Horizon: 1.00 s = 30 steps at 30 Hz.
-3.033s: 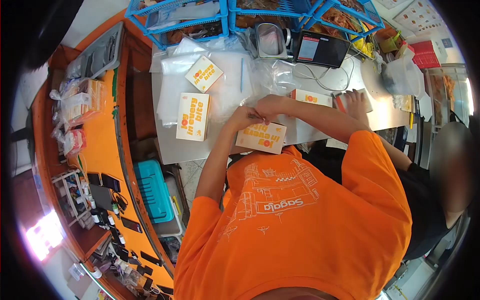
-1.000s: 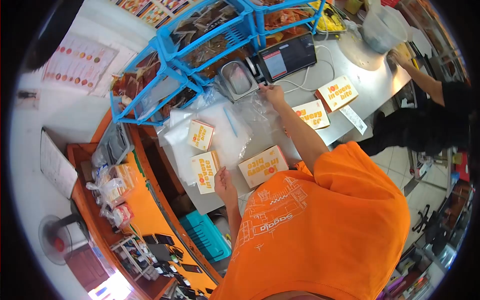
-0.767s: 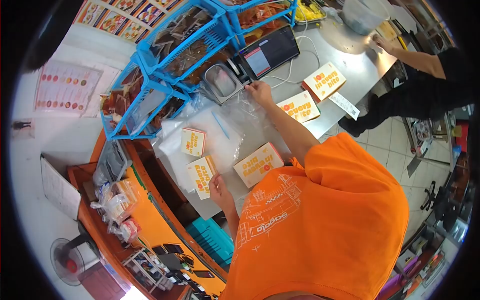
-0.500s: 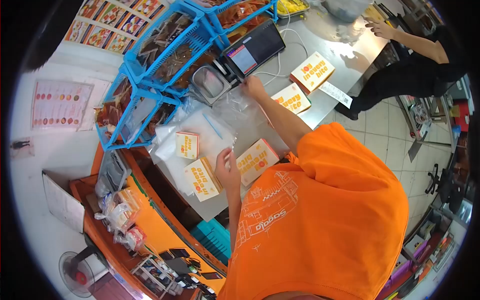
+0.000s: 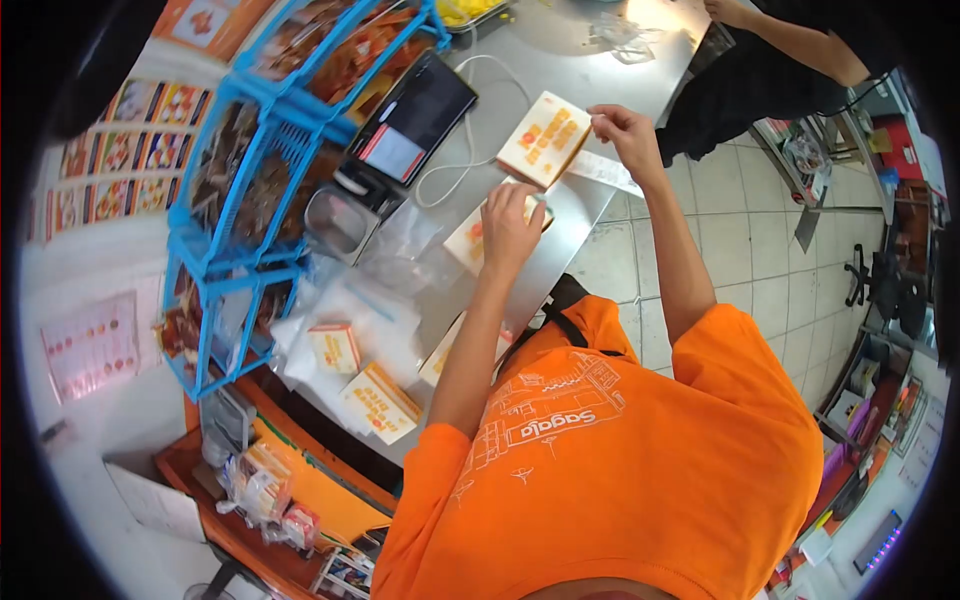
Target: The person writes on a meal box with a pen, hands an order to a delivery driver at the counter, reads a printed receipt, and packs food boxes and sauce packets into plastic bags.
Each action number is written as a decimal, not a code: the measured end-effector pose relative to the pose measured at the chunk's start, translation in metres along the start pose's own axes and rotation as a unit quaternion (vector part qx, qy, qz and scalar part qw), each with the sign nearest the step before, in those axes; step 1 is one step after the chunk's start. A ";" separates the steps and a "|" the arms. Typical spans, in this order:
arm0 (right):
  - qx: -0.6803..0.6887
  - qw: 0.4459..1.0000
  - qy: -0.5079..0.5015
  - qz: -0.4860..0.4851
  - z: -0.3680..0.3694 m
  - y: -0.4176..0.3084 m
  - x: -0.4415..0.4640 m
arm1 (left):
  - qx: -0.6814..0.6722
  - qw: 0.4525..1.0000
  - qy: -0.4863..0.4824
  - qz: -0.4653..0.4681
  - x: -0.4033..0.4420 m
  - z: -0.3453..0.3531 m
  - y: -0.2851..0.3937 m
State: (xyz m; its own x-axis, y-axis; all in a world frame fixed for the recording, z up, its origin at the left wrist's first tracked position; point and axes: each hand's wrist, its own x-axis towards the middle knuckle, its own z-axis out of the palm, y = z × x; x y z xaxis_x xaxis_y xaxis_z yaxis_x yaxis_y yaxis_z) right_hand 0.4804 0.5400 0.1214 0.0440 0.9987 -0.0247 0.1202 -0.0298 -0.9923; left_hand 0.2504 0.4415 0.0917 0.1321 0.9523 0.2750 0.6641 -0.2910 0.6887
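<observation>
My left hand (image 5: 512,228) rests over a white and orange box (image 5: 466,243) on the metal table, its fingers spread across the top. Beyond it lies another lettered box (image 5: 543,138), and my right hand (image 5: 622,132) is at that box's right edge with thumb and fingertips close together; whether it pinches anything is too small to tell. A printed paper slip (image 5: 604,173) lies beside this box, below my right hand. A third box (image 5: 440,355) is partly hidden behind my left forearm. Two more boxes, one small (image 5: 335,348) and one larger (image 5: 381,402), sit at the table's near left.
Clear plastic bags (image 5: 345,310) cover the left of the metal table (image 5: 570,60). Blue baskets (image 5: 215,260) of packets stand along the wall. A tablet (image 5: 415,115) with a white cable and a metal container (image 5: 340,222) are beside them. A co-worker's arm (image 5: 800,42) shows at upper right.
My left hand has moved from near the plastic bags to the box farther right. My right hand has left the metal container for the far box. The view has turned toward the right.
</observation>
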 end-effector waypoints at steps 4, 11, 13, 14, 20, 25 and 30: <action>-0.026 0.998 -0.042 0.027 -0.032 0.022 0.012 | 0.111 0.994 0.005 0.012 0.060 0.056 0.012; -0.032 0.985 -0.149 0.077 -0.014 0.055 0.033 | 0.140 0.988 0.050 0.030 0.078 0.118 -0.019; -0.065 0.978 -0.174 0.094 -0.008 0.068 0.037 | 0.112 0.993 0.038 0.020 0.076 0.118 -0.023; -0.085 0.975 -0.180 0.095 -0.005 0.076 0.041 | 0.098 0.994 0.035 0.016 0.077 0.117 -0.025; -0.140 0.968 -0.178 0.108 0.007 0.071 0.043 | 0.012 0.999 0.031 -0.032 0.079 0.109 -0.018; -0.201 0.957 -0.172 0.123 0.007 0.066 0.043 | -0.033 0.997 0.040 -0.059 0.075 0.109 -0.018; -0.225 0.948 -0.165 0.154 0.009 0.068 0.045 | 0.003 1.000 0.029 -0.006 0.075 0.110 -0.021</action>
State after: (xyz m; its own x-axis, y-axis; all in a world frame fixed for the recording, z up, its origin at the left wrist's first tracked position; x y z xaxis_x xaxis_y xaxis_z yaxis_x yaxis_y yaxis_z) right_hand 0.4818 0.5832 0.0513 -0.1570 0.8959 -0.4156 0.5668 -0.2628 -0.7808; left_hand 0.3273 0.5289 0.0242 0.0812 0.9486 0.3058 0.6695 -0.2792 0.6883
